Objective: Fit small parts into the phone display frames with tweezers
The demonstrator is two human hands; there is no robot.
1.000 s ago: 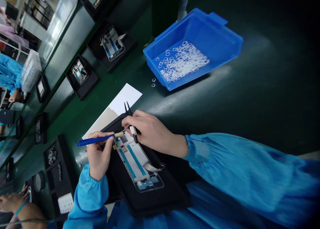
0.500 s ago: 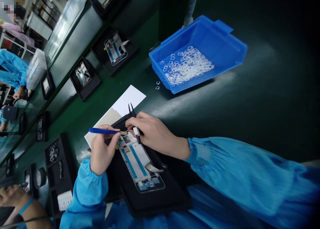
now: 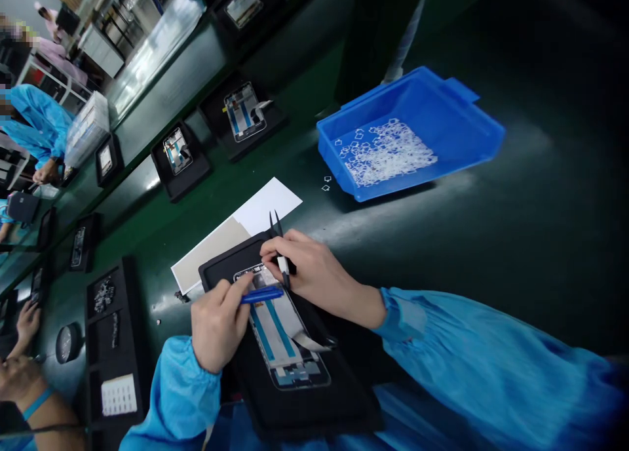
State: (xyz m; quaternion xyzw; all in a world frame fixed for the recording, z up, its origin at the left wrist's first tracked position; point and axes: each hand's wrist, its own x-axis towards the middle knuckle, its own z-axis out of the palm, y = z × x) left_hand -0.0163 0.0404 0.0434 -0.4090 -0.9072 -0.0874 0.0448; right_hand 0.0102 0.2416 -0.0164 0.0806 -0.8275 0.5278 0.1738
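Observation:
A phone frame (image 3: 282,336) with blue strips lies in a black tray (image 3: 314,405) in front of me. My left hand (image 3: 219,330) is closed around a blue pen-like tool (image 3: 262,296), which lies across the upper part of the frame. My right hand (image 3: 314,274) rests on the frame's top end and pinches black tweezers (image 3: 279,241), whose tips point away from me. Both sleeves are blue.
A blue bin (image 3: 413,133) of small white parts stands at the back right, two loose parts (image 3: 327,183) beside it. White and grey sheets (image 3: 236,238) lie under the tray. More black trays with phone frames (image 3: 243,113) line the conveyor. Other people's hands (image 3: 19,372) work at left.
My left hand has swung the blue tool round, from pointing left off the tray to lying across the phone frame. The camera view has shifted, so the bin sits lower right.

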